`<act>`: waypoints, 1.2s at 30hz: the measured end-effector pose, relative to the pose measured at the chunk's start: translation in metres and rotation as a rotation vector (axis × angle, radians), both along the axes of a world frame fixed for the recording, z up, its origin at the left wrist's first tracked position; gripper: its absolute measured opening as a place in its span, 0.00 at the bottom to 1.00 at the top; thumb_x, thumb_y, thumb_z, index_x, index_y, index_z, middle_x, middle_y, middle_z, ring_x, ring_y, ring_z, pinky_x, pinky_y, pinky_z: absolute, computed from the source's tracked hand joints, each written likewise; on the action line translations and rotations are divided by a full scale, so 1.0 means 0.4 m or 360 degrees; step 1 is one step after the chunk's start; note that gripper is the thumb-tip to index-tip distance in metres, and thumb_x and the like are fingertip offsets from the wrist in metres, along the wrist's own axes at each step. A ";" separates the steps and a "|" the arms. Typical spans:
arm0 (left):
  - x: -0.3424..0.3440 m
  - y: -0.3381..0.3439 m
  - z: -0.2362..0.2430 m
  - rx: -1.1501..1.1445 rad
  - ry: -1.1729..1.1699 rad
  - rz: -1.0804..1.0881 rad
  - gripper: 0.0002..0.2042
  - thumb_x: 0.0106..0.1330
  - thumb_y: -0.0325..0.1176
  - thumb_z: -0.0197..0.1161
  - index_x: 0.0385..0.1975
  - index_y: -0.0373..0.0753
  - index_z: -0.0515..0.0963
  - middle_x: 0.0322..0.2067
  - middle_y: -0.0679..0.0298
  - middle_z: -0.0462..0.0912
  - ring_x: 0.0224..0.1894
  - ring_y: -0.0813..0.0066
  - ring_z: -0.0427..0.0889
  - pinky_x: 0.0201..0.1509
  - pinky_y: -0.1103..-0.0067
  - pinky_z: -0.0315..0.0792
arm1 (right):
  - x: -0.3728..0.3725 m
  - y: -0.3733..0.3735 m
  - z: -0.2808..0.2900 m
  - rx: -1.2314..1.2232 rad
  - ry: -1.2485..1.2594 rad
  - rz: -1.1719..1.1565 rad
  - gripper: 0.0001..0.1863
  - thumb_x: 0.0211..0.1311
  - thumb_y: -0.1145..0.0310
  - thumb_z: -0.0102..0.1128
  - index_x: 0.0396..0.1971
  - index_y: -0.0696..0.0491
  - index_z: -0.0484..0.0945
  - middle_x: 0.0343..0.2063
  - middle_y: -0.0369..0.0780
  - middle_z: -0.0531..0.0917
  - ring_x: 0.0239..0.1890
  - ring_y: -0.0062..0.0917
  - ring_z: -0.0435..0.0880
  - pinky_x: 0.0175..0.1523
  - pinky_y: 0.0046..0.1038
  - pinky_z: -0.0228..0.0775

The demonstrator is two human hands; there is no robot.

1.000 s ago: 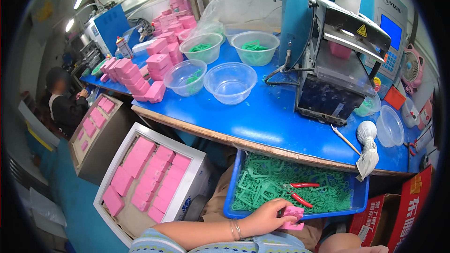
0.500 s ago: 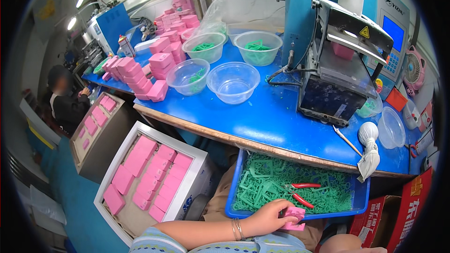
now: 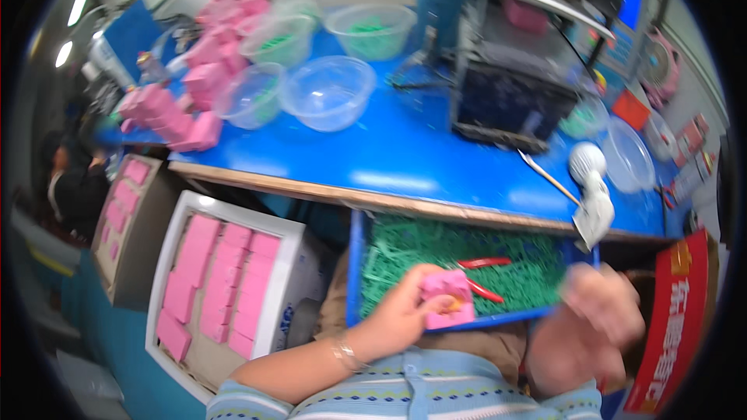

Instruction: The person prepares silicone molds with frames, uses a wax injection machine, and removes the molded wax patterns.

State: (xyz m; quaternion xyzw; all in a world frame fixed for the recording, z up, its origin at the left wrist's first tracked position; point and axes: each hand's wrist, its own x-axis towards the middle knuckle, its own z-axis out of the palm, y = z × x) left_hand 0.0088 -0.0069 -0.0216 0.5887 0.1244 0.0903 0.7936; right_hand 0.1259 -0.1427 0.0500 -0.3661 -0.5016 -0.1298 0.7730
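Note:
In my left hand (image 3: 399, 315) is a pink block (image 3: 461, 311) with hollows in its face, held by the fingers and thumb just over the tub's near edge. A small orange-yellow spot shows on it by the thumb. My right hand (image 3: 587, 319) is raised at the tub's right corner, apart from the block, and smeared by motion, so its fingers do not read clearly. Beneath both hands is a blue tub (image 3: 355, 272) filled with green scraps (image 3: 405, 253). Red-handled pliers (image 3: 484, 262) lie on the scraps.
Left of me, a white-framed box (image 3: 292, 264) carries rows of pink blocks. Clear bowls (image 3: 327, 97) and stacked pink blocks (image 3: 159, 113) stand on the blue bench (image 3: 389, 159), beside a black press machine (image 3: 513, 101). A red carton (image 3: 673, 319) stands at right. Another person sits far left.
My right hand has come up into view at the right. My left hand has lifted the pink block and turned its face up. The whole view has shifted.

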 end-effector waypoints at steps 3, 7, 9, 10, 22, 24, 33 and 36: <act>-0.030 0.018 0.060 -0.0249 0.0142 0.0013 0.16 0.61 0.24 0.57 0.48 0.33 0.64 0.43 0.61 0.74 0.45 0.77 0.74 0.50 0.79 0.69 | 0.046 0.028 -0.068 -0.1306 0.0614 0.0385 0.15 0.56 0.74 0.53 0.44 0.56 0.68 0.37 0.38 0.70 0.36 0.19 0.71 0.41 0.21 0.64; -0.024 0.016 0.051 -0.0187 0.0124 -0.0031 0.16 0.58 0.23 0.60 0.45 0.30 0.66 0.41 0.61 0.74 0.45 0.76 0.74 0.49 0.78 0.70 | 0.052 0.024 -0.113 -0.1667 0.0510 0.0763 0.15 0.51 0.72 0.62 0.40 0.58 0.73 0.31 0.38 0.75 0.31 0.18 0.74 0.37 0.20 0.66; -0.022 0.015 0.045 -0.0257 0.0168 0.0002 0.14 0.57 0.23 0.61 0.42 0.29 0.68 0.40 0.61 0.74 0.44 0.77 0.74 0.49 0.78 0.70 | 0.042 0.026 -0.112 -0.1661 0.0423 0.0658 0.13 0.51 0.71 0.62 0.36 0.60 0.75 0.27 0.38 0.75 0.29 0.20 0.74 0.36 0.22 0.66; -0.023 0.017 0.041 -0.0160 0.0223 0.0030 0.13 0.56 0.24 0.62 0.41 0.29 0.70 0.40 0.60 0.74 0.44 0.77 0.74 0.49 0.78 0.70 | 0.040 0.026 -0.125 -0.1653 0.0416 0.0597 0.12 0.51 0.71 0.62 0.35 0.60 0.74 0.26 0.39 0.75 0.29 0.20 0.74 0.35 0.22 0.66; -0.030 -0.001 0.019 0.0212 -0.0094 0.0101 0.11 0.60 0.24 0.57 0.42 0.33 0.69 0.42 0.61 0.72 0.43 0.78 0.72 0.47 0.79 0.69 | 0.008 0.016 -0.159 -0.1508 0.0269 0.0464 0.12 0.53 0.72 0.60 0.36 0.58 0.71 0.28 0.39 0.70 0.32 0.22 0.71 0.38 0.22 0.65; -0.026 -0.008 0.026 -0.0082 -0.0082 0.0079 0.12 0.62 0.23 0.54 0.45 0.34 0.66 0.41 0.63 0.72 0.44 0.79 0.72 0.49 0.80 0.67 | 0.008 0.015 -0.159 -0.1514 0.0091 0.0343 0.13 0.52 0.72 0.60 0.38 0.58 0.71 0.30 0.39 0.70 0.31 0.23 0.71 0.37 0.22 0.64; -0.005 0.022 0.037 -0.0393 0.0089 0.0175 0.18 0.62 0.27 0.48 0.52 0.33 0.62 0.46 0.57 0.72 0.47 0.73 0.74 0.52 0.76 0.69 | 0.005 0.016 -0.122 -0.1332 -0.0064 0.0242 0.22 0.49 0.73 0.63 0.47 0.56 0.71 0.35 0.42 0.70 0.34 0.28 0.72 0.39 0.26 0.67; -0.005 0.015 0.033 -0.0457 -0.0020 0.0074 0.21 0.61 0.28 0.46 0.54 0.33 0.60 0.50 0.55 0.69 0.51 0.72 0.71 0.54 0.75 0.67 | 0.008 0.020 -0.133 -0.1357 -0.0052 0.0141 0.20 0.49 0.74 0.64 0.44 0.56 0.72 0.32 0.41 0.71 0.30 0.25 0.72 0.34 0.24 0.67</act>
